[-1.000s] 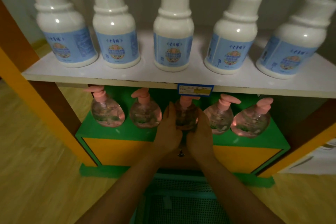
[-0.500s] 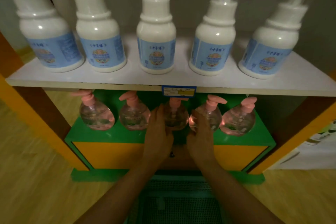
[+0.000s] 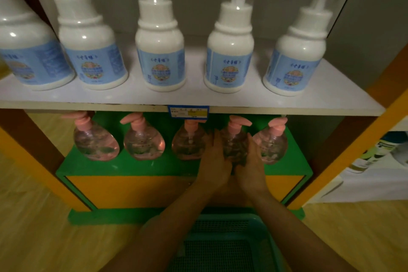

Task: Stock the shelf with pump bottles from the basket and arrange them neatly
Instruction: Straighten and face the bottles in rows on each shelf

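Note:
Several clear pump bottles with pink pumps stand in a row on the green lower shelf (image 3: 132, 166). My left hand (image 3: 215, 159) and my right hand (image 3: 250, 161) cup the fourth bottle from the left (image 3: 234, 139) from both sides, low on its body. The middle bottle (image 3: 188, 141) stands just left of my left hand, and the rightmost bottle (image 3: 273, 146) is right beside my right hand. A teal mesh basket (image 3: 223, 247) sits on the floor under my forearms; what it holds is hidden.
Several white pump bottles with blue labels, such as the middle one (image 3: 161, 51), line the white upper shelf (image 3: 132, 97), which overhangs the pink pumps. A blue and yellow price tag (image 3: 188, 111) hangs on its edge. Orange frame posts (image 3: 344, 152) flank the unit.
Both hands have left the middle pink-pump bottle and moved right to clasp the fourth bottle. The camera has moved closer.

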`<state>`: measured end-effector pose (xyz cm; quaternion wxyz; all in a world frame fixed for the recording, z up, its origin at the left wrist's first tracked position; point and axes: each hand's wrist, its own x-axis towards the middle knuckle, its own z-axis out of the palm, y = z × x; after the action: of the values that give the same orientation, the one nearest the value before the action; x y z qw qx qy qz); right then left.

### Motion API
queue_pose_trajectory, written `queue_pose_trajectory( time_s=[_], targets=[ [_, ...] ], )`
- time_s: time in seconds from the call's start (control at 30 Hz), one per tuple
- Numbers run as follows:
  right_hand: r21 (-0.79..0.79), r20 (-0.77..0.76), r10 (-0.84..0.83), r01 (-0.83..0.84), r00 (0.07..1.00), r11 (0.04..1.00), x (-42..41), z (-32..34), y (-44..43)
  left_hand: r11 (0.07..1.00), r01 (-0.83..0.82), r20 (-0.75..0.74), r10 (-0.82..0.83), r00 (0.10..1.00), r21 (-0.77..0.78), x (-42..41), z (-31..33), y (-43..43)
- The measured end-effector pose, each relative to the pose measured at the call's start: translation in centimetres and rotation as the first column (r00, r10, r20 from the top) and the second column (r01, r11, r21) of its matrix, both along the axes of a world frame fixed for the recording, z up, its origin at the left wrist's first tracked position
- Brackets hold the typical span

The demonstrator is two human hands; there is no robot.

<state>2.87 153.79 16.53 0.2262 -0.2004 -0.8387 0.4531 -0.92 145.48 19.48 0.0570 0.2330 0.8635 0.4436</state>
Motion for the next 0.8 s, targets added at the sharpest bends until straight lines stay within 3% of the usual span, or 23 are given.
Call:
queue_pose_trajectory(
  time_s=[0.23, 0.53, 0.8],
  targets=[
    [0.001, 0.017, 0.073, -0.073, 0.997, 0.997, 0.7, 0.7, 1.6, 1.000, -0.021, 0.022, 0.021, 1.000, -0.001, 0.5, -0.2, 0.8],
    [0.074, 0.004, 0.031, -0.031, 1.000, 0.997, 0.7, 0.3, 2.2, 0.996, -0.028, 0.080, 0.021, 0.997, 0.081, 0.9, -1.1, 2.2],
    [0.070, 0.048, 0.073, -0.077, 0.996, 0.995, 2.1, 1.3, 2.8, 0.992, -0.075, 0.006, 0.075, 0.997, 0.104, 1.7, -1.2, 2.2]
  ],
)
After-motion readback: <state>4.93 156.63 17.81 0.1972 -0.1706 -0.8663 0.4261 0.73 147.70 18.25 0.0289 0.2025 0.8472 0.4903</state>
